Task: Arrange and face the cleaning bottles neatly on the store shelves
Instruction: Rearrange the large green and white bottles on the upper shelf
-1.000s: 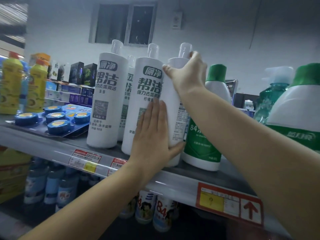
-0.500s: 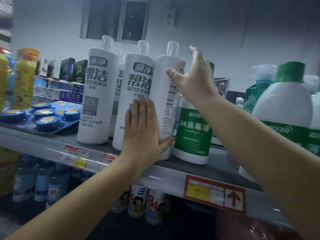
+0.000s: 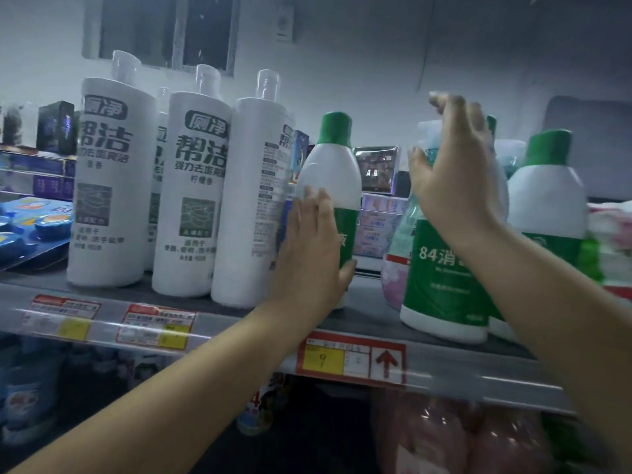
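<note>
Cleaning bottles stand along the edge of the upper shelf (image 3: 239, 311), and the job looks partly done. Two tall white toilet-cleaner bottles, the left one (image 3: 109, 186) and the middle one (image 3: 195, 196), face forward with their printed fronts readable. The third tall white bottle (image 3: 251, 203) stands just beside them but shows its small-print side, so by my reading it is not yet faced.

The left hand (image 3: 313, 248) lies flat, fingers straight and together, against the lower part of a green-capped disinfectant bottle (image 3: 333, 172), just beside that third white bottle; it presses and does not grip. The right hand (image 3: 455, 176) is raised with fingers spread and relaxed in front of a teal spray bottle (image 3: 425, 150), holding nothing; whether it touches the bottle I cannot tell.

To the right, an "84" disinfectant bottle (image 3: 441, 265) sits near the shelf edge with its label forward, and another green-capped bottle (image 3: 547, 196) stands behind it. These right-hand bottles stand at uneven depths with a gap to the left group, so lining them up probably remains. Price tags (image 3: 157, 325) run along the shelf front.
</note>
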### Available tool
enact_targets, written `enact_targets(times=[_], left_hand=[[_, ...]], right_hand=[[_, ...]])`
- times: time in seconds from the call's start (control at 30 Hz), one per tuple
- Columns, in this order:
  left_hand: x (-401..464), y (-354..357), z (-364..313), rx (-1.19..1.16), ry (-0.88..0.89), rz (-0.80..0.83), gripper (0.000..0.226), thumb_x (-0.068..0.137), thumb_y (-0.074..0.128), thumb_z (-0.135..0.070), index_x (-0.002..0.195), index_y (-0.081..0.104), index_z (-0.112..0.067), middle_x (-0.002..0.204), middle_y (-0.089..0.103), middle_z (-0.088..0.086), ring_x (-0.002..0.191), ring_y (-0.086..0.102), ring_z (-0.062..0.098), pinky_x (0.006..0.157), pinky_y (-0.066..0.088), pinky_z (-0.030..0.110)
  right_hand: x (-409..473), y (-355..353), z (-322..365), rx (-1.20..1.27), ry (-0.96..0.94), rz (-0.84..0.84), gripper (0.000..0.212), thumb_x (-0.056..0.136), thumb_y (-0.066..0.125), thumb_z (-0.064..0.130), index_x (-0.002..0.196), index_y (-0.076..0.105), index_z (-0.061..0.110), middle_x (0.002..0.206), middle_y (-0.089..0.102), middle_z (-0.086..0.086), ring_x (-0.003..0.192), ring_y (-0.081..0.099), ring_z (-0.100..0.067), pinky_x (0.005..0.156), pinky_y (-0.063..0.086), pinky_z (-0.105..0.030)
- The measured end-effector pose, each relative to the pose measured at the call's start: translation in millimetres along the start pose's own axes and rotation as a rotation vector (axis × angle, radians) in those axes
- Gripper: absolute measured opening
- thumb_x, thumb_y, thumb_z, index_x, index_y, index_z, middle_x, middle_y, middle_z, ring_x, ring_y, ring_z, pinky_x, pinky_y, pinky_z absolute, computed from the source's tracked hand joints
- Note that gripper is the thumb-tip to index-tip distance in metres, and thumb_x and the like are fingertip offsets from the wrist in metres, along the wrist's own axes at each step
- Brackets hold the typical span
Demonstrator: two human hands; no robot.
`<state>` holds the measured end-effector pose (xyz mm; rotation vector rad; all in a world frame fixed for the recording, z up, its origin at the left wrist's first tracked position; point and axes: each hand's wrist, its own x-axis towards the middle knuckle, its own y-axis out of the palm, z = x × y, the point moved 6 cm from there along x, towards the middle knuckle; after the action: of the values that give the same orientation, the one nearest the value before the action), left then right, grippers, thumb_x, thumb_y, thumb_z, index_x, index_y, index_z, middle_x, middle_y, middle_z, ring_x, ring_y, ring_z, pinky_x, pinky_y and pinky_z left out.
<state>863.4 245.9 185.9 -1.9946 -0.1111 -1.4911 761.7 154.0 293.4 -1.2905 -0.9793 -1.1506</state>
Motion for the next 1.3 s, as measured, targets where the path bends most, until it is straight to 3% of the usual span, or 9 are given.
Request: enact_targets(times=[0.1, 0.23, 0.5, 0.67, 0.73, 0.83, 1.0, 1.1, 1.3], left_hand=[[2.4, 13.9, 12.5, -0.085, -0.183, 0.088, 0.106, 0.079, 0.067, -0.037, 0.144, -0.011, -0.004, 0.154, -0.005, 0.013, 0.142, 0.002, 0.027, 0.113, 0.004, 0.033], [12.1, 16.9, 18.2, -0.153, -0.276, 0.112, 0.107, 0.079, 0.067, -0.039, 0.144, -0.011, -0.005, 0.152, 0.004, 0.015, 0.137, 0.020, 0.030, 0.111, 0.024, 0.040], [22.6, 31.0, 27.2, -0.142, -0.382, 0.171, 0.124, 0.071, 0.070, -0.051, 0.141, -0.020, -0.004, 0.144, 0.018, 0.021, 0.125, 0.038, 0.034, 0.102, 0.038, 0.044], [22.0, 31.8, 29.0, -0.162, -0.405, 0.168, 0.126, 0.070, 0.071, -0.051, 0.141, -0.021, -0.003, 0.132, 0.031, 0.020, 0.117, 0.042, 0.031, 0.095, 0.039, 0.039], [19.5, 30.6, 28.6, -0.194, -0.410, 0.136, 0.127, 0.068, 0.072, -0.049, 0.141, -0.022, -0.005, 0.129, 0.034, 0.019, 0.114, 0.043, 0.029, 0.092, 0.040, 0.038], [18.6, 29.9, 29.6, -0.237, -0.424, 0.128, 0.128, 0.067, 0.074, -0.046, 0.141, -0.024, -0.007, 0.131, 0.032, 0.018, 0.115, 0.043, 0.030, 0.092, 0.041, 0.040], [22.5, 32.0, 29.9, -0.229, -0.403, 0.142, 0.129, 0.068, 0.073, -0.049, 0.140, -0.026, -0.007, 0.132, 0.029, 0.018, 0.116, 0.042, 0.031, 0.094, 0.041, 0.041], [25.3, 36.4, 30.1, -0.213, -0.378, 0.140, 0.128, 0.069, 0.073, -0.049, 0.140, -0.025, -0.005, 0.131, 0.030, 0.018, 0.115, 0.043, 0.030, 0.091, 0.043, 0.038], [39.6, 53.9, 36.7, -0.181, -0.409, 0.185, 0.135, 0.063, 0.077, -0.051, 0.140, -0.021, 0.000, 0.137, 0.028, 0.022, 0.116, 0.045, 0.032, 0.090, 0.043, 0.038]], right_hand=[[-7.0, -14.1, -11.1, -0.103, -0.043, 0.005, 0.052, 0.087, 0.057, 0.014, 0.134, 0.036, 0.008, 0.130, 0.043, -0.012, 0.121, 0.039, -0.022, 0.097, 0.023, -0.018], [-16.7, -18.9, -26.6, -0.218, -0.040, 0.013, 0.058, 0.084, 0.062, 0.024, 0.132, 0.036, 0.006, 0.130, 0.042, -0.016, 0.121, 0.039, -0.029, 0.106, 0.026, -0.036], [-26.7, -9.9, -55.6, -0.161, 0.149, 0.134, 0.074, 0.081, 0.067, 0.032, 0.138, 0.026, 0.007, 0.140, 0.034, -0.018, 0.128, 0.035, -0.034, 0.106, 0.030, -0.041], [-35.7, -3.3, -71.7, -0.017, 0.307, 0.186, 0.094, 0.078, 0.069, 0.039, 0.144, 0.013, 0.006, 0.148, 0.026, -0.017, 0.132, 0.032, -0.031, 0.106, 0.030, -0.037], [-40.3, 0.3, -78.3, 0.046, 0.397, 0.191, 0.098, 0.074, 0.072, 0.041, 0.144, 0.014, 0.005, 0.144, 0.031, -0.018, 0.129, 0.035, -0.033, 0.105, 0.033, -0.039], [-44.3, 3.0, -82.8, 0.126, 0.459, 0.131, 0.092, 0.070, 0.076, 0.040, 0.139, 0.023, 0.007, 0.136, 0.040, -0.017, 0.123, 0.042, -0.032, 0.099, 0.038, -0.039], [-45.7, 6.4, -85.6, 0.232, 0.474, 0.078, 0.084, 0.070, 0.077, 0.036, 0.134, 0.030, 0.009, 0.130, 0.045, -0.014, 0.111, 0.046, -0.025, 0.084, 0.037, -0.027], [-45.1, 12.7, -82.6, 0.273, 0.458, 0.068, 0.081, 0.070, 0.077, 0.036, 0.133, 0.032, 0.010, 0.125, 0.047, -0.011, 0.099, 0.042, -0.018, 0.080, 0.037, -0.026], [-43.9, 34.2, -66.9, 0.333, 0.422, 0.035, 0.078, 0.069, 0.079, 0.033, 0.130, 0.035, 0.011, 0.110, 0.041, 0.001, 0.097, 0.043, -0.014, 0.077, 0.035, -0.022]])
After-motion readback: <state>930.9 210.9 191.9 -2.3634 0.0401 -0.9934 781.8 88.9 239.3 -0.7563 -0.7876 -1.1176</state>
